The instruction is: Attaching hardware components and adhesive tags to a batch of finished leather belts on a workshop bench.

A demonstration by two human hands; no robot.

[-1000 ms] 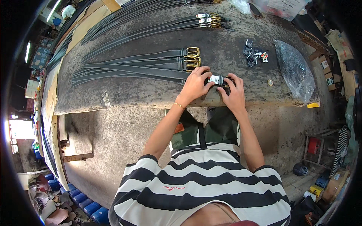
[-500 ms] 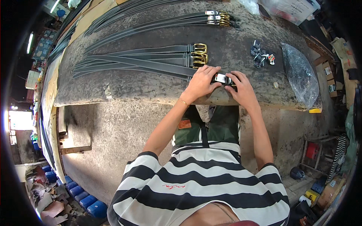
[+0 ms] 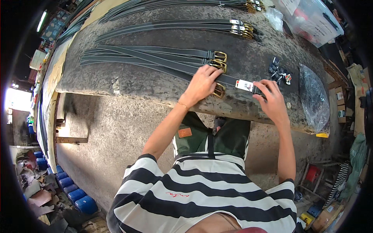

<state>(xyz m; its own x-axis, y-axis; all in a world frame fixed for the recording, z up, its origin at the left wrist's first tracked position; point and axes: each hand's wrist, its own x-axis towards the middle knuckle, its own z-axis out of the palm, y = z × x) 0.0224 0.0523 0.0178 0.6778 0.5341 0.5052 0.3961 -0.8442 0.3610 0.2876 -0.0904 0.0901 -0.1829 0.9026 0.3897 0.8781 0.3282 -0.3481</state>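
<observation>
A dark grey belt with light edge stitching (image 3: pixel 228 79) runs across the bench front under my left hand (image 3: pixel 201 84). The left fingers are closed round the strap, near two brass buckles. My right hand (image 3: pixel 271 99) pinches the same belt's far-right end, just beyond a white tag (image 3: pixel 245 85); the fingers hide most of that end. One brass buckle (image 3: pixel 219 90) pokes out below the strap beside my left thumb. Several similar grey belts (image 3: pixel 155 54) lie behind it, a brass buckle (image 3: pixel 220 56) at their right end.
Small black pieces (image 3: pixel 276 72) lie in a heap right of the belts, with a clear plastic bag (image 3: pixel 314 99) beyond. Farther back are tagged belts (image 3: pixel 175 24) and a translucent bin (image 3: pixel 311 23). The bench's front edge (image 3: pixel 147 101) runs before my body.
My right hand has moved right with the tagged end, drawing the strap out. My left hand stays over the strap, and a brass buckle now shows below it. The view has shifted slightly.
</observation>
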